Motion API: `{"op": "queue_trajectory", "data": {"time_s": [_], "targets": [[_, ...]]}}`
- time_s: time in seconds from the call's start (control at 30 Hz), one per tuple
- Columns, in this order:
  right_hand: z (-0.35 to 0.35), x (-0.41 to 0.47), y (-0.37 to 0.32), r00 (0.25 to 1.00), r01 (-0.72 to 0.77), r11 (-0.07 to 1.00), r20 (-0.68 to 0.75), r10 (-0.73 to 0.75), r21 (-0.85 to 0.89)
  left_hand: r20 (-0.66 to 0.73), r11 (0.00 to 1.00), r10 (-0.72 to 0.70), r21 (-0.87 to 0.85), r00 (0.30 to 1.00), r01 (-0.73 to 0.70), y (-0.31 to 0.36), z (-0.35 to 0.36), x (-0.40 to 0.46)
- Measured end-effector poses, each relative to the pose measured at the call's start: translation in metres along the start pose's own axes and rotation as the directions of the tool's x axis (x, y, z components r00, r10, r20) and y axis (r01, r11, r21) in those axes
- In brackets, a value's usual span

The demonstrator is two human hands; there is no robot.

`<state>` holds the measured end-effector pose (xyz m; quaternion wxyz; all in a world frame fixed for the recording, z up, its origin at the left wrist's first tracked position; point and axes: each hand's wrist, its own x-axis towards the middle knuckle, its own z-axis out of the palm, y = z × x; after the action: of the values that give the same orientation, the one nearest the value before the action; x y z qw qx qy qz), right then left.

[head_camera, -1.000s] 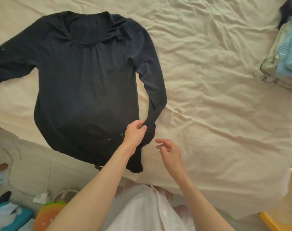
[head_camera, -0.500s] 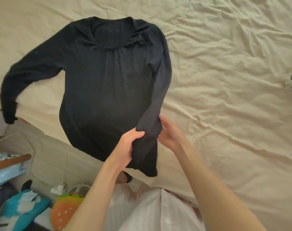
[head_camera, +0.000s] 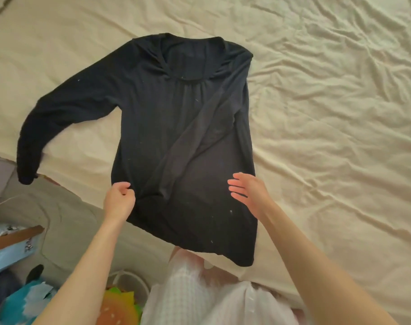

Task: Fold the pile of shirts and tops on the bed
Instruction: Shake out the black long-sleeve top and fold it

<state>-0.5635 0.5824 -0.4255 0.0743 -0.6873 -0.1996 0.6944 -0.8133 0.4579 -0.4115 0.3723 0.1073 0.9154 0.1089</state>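
Left hand (head_camera: 119, 200) – pinches black top (head_camera: 183, 141) edge | right hand (head_camera: 249, 192) – fingers straight, holding nothing

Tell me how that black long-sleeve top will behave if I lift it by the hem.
Likely floppy: the black top lies flat, one sleeve draped across its body. Probably light, since the left hand pinches only its edge. It may drag on the wrinkled sheet.
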Motion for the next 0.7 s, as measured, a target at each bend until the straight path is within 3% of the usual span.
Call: {"op": "queue_trajectory", "data": {"time_s": [0.2,0.3,0.4,0.47,0.57,0.7], "targets": [[0.04,0.04,-0.044,0.991,0.085,0.987,-0.114,-0.07,0.138,0.191,0.919,0.366,0.082,0.911,-0.387,0.11,0.025,0.052],[0.046,0.056,-0.063,0.984,0.05,0.957,-0.178,0.002,0.287,0.292,0.859,0.477,0.045,0.829,-0.51,0.161,0.041,0.073],[0.045,0.065,-0.074,0.984,-0.12,0.764,-0.025,0.175,0.634,0.382,0.842,0.496,0.007,0.78,-0.539,0.194,0.06,0.087],[0.045,0.073,-0.079,0.979,-0.164,0.621,0.05,0.197,0.767,0.412,0.856,0.479,-0.022,0.775,-0.517,0.209,0.074,0.092],[0.045,0.087,-0.089,0.986,-0.136,0.554,0.059,0.155,0.821,0.394,0.832,0.52,-0.031,0.758,-0.554,0.23,0.091,0.095],[0.04,0.102,-0.107,0.983,-0.15,0.573,0.058,0.176,0.805,0.423,0.799,0.533,0.035,0.733,-0.601,0.252,0.107,0.098]]}}
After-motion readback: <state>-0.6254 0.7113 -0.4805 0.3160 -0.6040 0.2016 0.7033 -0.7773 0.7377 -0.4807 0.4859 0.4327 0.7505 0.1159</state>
